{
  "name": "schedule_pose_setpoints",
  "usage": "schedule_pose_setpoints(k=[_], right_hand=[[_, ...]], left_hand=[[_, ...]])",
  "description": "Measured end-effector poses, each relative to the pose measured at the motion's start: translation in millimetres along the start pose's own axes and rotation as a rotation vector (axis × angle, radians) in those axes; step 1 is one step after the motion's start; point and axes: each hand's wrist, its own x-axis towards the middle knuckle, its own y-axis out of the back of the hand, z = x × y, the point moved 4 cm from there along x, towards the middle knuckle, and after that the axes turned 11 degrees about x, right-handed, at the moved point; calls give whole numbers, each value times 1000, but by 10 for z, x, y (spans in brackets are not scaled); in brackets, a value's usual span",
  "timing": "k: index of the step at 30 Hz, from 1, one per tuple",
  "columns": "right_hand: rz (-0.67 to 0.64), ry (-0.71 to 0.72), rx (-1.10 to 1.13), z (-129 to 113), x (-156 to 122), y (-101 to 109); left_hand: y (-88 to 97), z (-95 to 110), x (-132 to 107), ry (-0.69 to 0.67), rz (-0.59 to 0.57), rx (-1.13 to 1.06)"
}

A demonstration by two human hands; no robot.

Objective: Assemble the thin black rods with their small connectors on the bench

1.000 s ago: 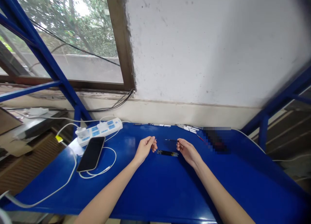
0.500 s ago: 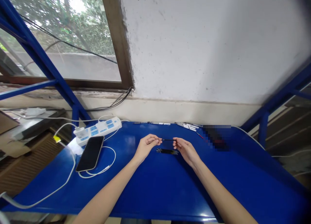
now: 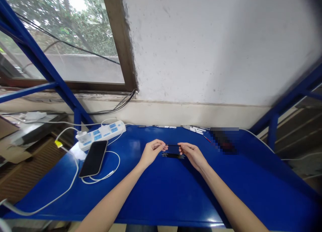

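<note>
Between my two hands a slim black pen (image 3: 173, 145) is held level above the blue tabletop (image 3: 173, 191). My left hand (image 3: 154, 150) pinches its left end with thumb and fingertips. At the other end, the fingertips of my right hand (image 3: 191, 153) close on it and hide that tip. Just below the held pen lies a small bundle of black pens (image 3: 173, 156), side by side on the table, with lighter tips toward the left.
At the left are a phone (image 3: 93, 159), a white power strip (image 3: 100, 134) and looping white cables. White pens (image 3: 197, 129) and a pixelated dark item (image 3: 222, 140) lie along the wall. Blue metal posts (image 3: 47, 64) flank the table.
My right hand has shifted very slightly left along the pen. My left hand keeps its pinch almost unmoved, and the bundle stays in place.
</note>
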Motion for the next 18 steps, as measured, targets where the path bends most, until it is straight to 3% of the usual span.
schedule_pose_setpoints(k=[8, 13, 18], right_hand=[[-124, 224, -718, -33, -55, -103], [-136, 257, -791, -43, -34, -69], [17, 366, -879, -147, 22, 109]], left_hand=[[4, -14, -17, -11, -17, 118], [13, -2, -24, -42, -48, 210], [107, -15, 10, -82, 81, 345]])
